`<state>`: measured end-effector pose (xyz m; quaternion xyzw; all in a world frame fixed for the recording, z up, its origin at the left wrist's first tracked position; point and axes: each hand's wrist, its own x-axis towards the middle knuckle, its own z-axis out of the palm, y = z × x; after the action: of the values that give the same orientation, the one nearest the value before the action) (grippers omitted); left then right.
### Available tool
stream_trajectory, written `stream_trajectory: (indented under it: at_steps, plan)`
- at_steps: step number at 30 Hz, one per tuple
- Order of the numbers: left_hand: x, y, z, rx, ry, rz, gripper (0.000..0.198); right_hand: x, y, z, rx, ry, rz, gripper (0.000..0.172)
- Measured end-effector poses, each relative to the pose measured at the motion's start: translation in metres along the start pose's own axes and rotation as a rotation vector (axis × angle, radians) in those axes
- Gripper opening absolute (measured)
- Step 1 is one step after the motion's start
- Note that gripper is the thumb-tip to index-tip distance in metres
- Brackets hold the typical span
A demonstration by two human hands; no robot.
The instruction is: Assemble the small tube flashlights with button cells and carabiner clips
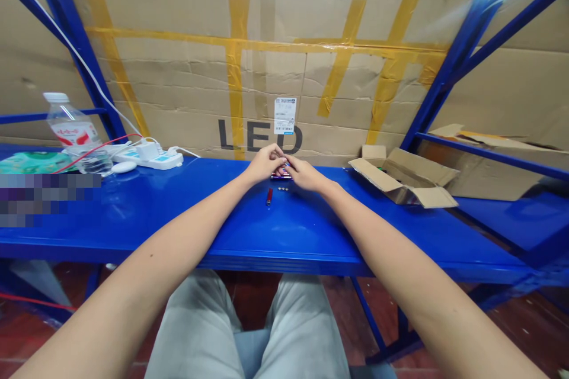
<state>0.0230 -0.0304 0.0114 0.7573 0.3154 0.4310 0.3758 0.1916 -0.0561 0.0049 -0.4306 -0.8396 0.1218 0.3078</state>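
My left hand (264,163) and my right hand (302,174) meet at the middle of the blue metal shelf (186,231). Both have their fingers curled around one small dark object (281,174) with purple and pink on it, held just above the shelf surface. I cannot make out what the object is. A small red cylinder (269,196) lies on the shelf just in front of my hands. Two or three tiny round pieces (283,189) lie beside it. My forearms reach out over my lap.
An open cardboard box (402,180) sits to the right. A white power strip (149,157) with cables, a plastic water bottle (71,127) and a green packet (33,161) are at the left. A taped cardboard sheet (267,65) marked LED backs the shelf, between blue uprights.
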Motion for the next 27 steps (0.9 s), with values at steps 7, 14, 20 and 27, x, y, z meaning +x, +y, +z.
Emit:
stream_trajectory:
  at_steps: [7, 14, 20, 27]
  plan:
    - [0.0015, -0.0023, -0.0016, -0.031, -0.009, -0.014, 0.008, 0.0025, 0.0014, 0.0011, -0.005, 0.043, 0.002, 0.027]
    - [0.0011, 0.0003, 0.0035, -0.103, 0.019, -0.056, 0.014, 0.0052, 0.0072, 0.0034, -0.087, 0.084, 0.044, 0.021]
    - [0.0, -0.0007, 0.0045, -0.085, -0.009, -0.023, 0.018, 0.0034, 0.0071, 0.0059, -0.124, 0.041, 0.02, 0.014]
    - [-0.003, 0.0022, 0.005, 0.024, -0.045, 0.07, 0.017, -0.0001, -0.0009, 0.0056, -0.163, 0.029, 0.082, 0.011]
